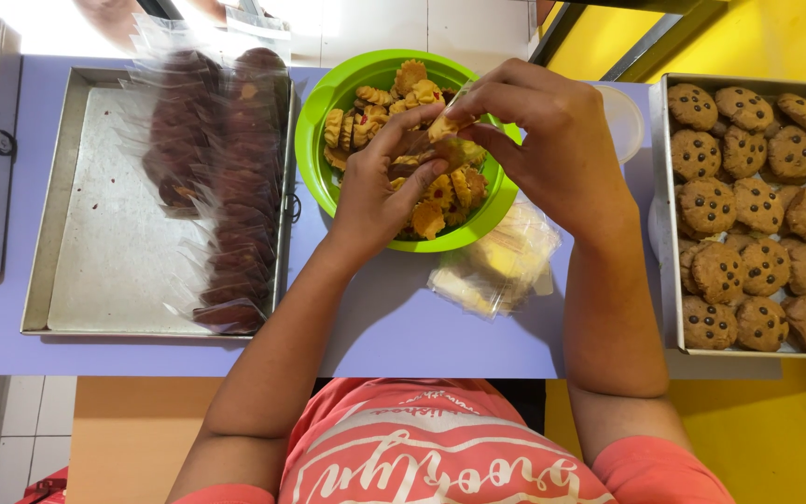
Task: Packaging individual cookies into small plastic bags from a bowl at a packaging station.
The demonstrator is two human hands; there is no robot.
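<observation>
The fingers of both hands are meeting over a round lime-green plastic bowl (317, 121), pinching between them a small golden flower-shaped cookie (442, 127) that is sitting in a thin clear plastic sleeve (460, 94) (the sleeve is hard to make out against the fingers). The left hand (380, 182) is curling its thumb and forefinger closed on the cookie from below, while the right hand (548, 140) is gripping it from above with its fingertips bunched together. The cookie is being held just above the bowl's middle, over a heap of other golden flower-shaped cookies with dark or red centres (440, 191).

Just beside the bowl, on the near right, a loose pile of empty clear plastic bags (496, 266) is lying on the pale lilac worktop (403, 327). To the left, a shallow rectangular metal tray (109, 243) is carrying rows of dark brown cookies wrapped in clear sleeves (230, 177) along its right side. To the right, another metal tray (669, 280) is holding round brown chocolate-chip cookies (757, 205) packed close together. A white round plastic lid (625, 117) is showing behind the right hand.
</observation>
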